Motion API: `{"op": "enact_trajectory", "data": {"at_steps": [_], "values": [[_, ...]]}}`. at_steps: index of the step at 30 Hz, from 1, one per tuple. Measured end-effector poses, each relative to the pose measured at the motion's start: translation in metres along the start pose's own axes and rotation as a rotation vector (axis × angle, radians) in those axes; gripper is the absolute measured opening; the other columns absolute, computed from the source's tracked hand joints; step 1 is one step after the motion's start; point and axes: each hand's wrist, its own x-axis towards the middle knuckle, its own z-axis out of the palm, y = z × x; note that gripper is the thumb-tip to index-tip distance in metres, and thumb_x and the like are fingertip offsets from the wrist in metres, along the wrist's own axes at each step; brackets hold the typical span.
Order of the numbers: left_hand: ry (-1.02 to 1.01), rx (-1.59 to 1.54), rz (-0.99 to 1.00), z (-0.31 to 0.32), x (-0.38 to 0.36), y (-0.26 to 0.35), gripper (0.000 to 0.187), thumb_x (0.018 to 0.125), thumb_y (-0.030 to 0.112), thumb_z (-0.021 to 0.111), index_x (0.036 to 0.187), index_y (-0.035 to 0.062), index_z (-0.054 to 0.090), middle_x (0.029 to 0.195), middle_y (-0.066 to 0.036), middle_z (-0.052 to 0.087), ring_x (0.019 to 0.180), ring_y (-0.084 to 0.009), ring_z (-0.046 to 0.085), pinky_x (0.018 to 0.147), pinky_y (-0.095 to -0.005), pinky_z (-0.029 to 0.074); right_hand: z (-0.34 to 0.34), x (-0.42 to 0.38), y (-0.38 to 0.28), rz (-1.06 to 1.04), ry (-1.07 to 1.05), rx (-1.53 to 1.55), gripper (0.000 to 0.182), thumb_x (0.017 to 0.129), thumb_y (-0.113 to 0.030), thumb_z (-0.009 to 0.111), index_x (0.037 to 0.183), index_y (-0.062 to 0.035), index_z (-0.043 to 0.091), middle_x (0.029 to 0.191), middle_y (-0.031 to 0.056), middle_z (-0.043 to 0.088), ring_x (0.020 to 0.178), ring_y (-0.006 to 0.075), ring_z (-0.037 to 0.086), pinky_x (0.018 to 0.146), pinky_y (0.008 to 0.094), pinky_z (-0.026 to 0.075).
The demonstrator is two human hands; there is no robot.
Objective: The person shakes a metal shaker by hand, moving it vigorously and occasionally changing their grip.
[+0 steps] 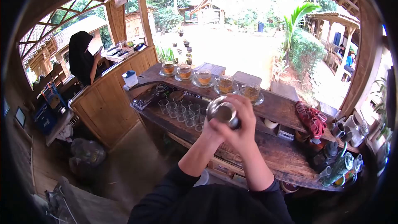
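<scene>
Both hands are raised in front of my body over the wooden counter (pixel 265 151), wrapped round a silver metal vessel (pixel 224 113). My left hand (pixel 213 130) grips its lower left side, and my right hand (pixel 243 120) holds its right side and top. The round end of the vessel faces me. Behind it, glass cups of amber drink on saucers stand in a row on the raised ledge, among them one cup (pixel 203 77) near the middle and another (pixel 251 92) close to my right fingers. Several empty glasses (pixel 180 112) stand on the lower shelf to the left.
A red patterned cloth (pixel 311 118) lies on the ledge at right, near metal and glass jugs (pixel 355 129). Dark and green glassware (pixel 338 169) stands at the counter's right end. A white-blue container (pixel 130 78) sits at left. Another person (pixel 81 56) stands behind the wooden partition.
</scene>
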Motion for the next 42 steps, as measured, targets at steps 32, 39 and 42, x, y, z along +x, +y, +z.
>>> {"op": "enact_trajectory", "data": {"at_steps": [32,39,42], "values": [[-0.117,-0.482,-1.000,0.033,0.005,0.090,0.061,0.092,0.052,0.045,0.127,0.0018,0.048,0.123,-0.017,0.055,0.115,-0.0294,0.054,0.096,-0.0454,0.047,0.030,0.003,-0.032,-0.133,0.071,0.033,0.024,0.076,-0.015,0.065,0.099,-0.0090,0.064,0.109,0.0064,0.065,0.101,0.0225,0.061,0.089,0.0451,0.045],[-0.144,0.085,-0.632,0.046,-0.015,0.103,0.067,0.091,0.053,0.046,0.129,-0.0019,0.045,0.123,-0.017,0.055,0.116,-0.0325,0.053,0.096,-0.0482,0.047,0.045,-0.023,-0.017,-0.665,-0.148,0.131,0.036,0.074,-0.027,0.069,0.106,-0.0112,0.061,0.115,0.0065,0.062,0.112,0.0313,0.057,0.097,0.0495,0.040],[0.216,0.260,-0.285,0.004,-0.019,0.115,0.054,0.095,0.044,0.042,0.126,-0.0005,0.049,0.120,-0.016,0.057,0.110,-0.0272,0.057,0.093,-0.0408,0.049,0.060,-0.018,0.000,-0.184,-0.198,0.083,0.055,0.070,-0.039,0.074,0.107,-0.0002,0.060,0.113,0.0187,0.061,0.112,0.0376,0.056,0.095,0.0515,0.043]]}}
